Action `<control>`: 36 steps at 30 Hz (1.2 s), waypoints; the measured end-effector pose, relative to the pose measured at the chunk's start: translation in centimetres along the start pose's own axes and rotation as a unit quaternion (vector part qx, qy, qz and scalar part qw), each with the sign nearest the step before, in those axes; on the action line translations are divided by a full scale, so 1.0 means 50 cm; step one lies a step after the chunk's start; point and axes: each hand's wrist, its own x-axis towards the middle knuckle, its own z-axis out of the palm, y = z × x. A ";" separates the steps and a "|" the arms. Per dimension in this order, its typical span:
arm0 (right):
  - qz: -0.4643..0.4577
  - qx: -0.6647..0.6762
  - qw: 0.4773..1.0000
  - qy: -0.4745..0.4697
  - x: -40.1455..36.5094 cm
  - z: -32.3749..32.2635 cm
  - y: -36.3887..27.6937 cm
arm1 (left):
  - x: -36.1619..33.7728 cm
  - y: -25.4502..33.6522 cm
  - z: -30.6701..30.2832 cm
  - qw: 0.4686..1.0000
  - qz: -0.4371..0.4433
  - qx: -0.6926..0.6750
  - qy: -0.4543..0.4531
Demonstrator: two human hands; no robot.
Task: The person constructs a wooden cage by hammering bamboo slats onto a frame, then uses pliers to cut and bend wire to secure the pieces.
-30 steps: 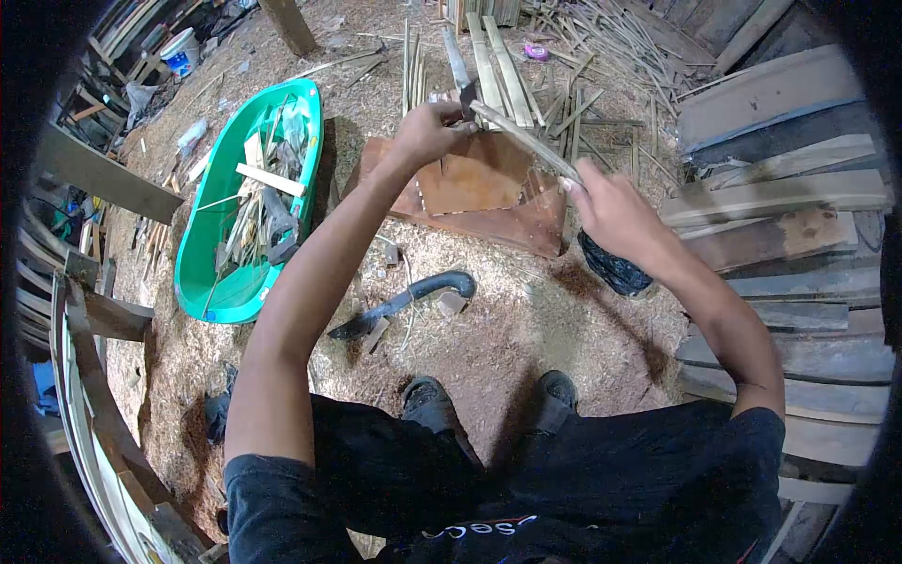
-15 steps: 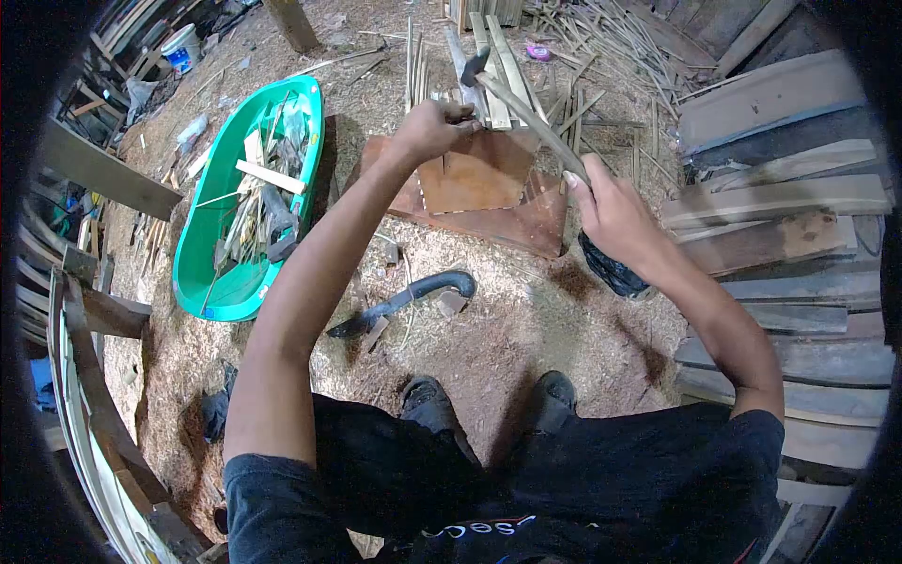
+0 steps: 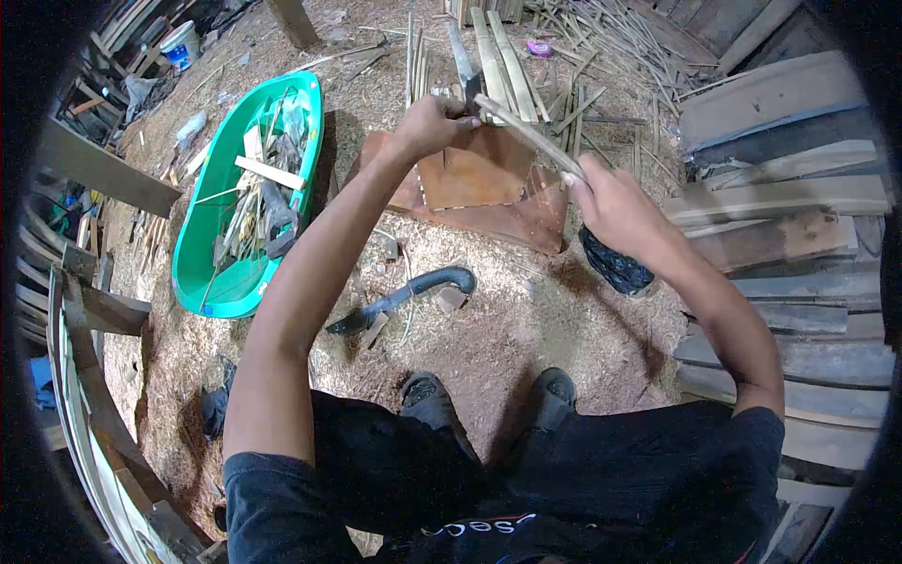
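My right hand (image 3: 613,202) is wrapped round the wooden handle of a hammer (image 3: 526,132). The dark hammer head is at the fingers of my left hand (image 3: 435,127), over the far edge of a brown board (image 3: 474,179). Those left fingers are pinched together; what they hold, if anything, is too small or hidden to make out. Beneath the brown board lies a larger reddish board (image 3: 536,228) on the ground. Past it, pale wooden strips (image 3: 507,66) stretch away from me.
A green tub (image 3: 193,273) with wood scraps and tools stands left. A handsaw (image 3: 404,299) lies on the sawdust before my shoes. Stacked planks (image 3: 785,197) line the right side, near a black plastic bag (image 3: 615,266). A pink object (image 3: 538,48) lies far off.
The hammer head has come down from above the strips to beside my left fingers. My right hand has dipped slightly; my left hand stays nearly in place.
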 end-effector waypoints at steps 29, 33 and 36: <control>-0.004 0.137 0.988 0.066 0.086 0.033 0.091 | 0.159 -0.025 0.000 0.927 -0.130 -0.349 -0.048; 0.020 0.134 0.990 0.023 0.080 0.019 0.059 | 0.186 -0.059 0.005 0.938 -0.129 -0.313 -0.072; 0.005 0.129 0.991 0.038 0.084 0.027 0.070 | 0.201 -0.080 0.021 0.943 -0.095 -0.311 -0.070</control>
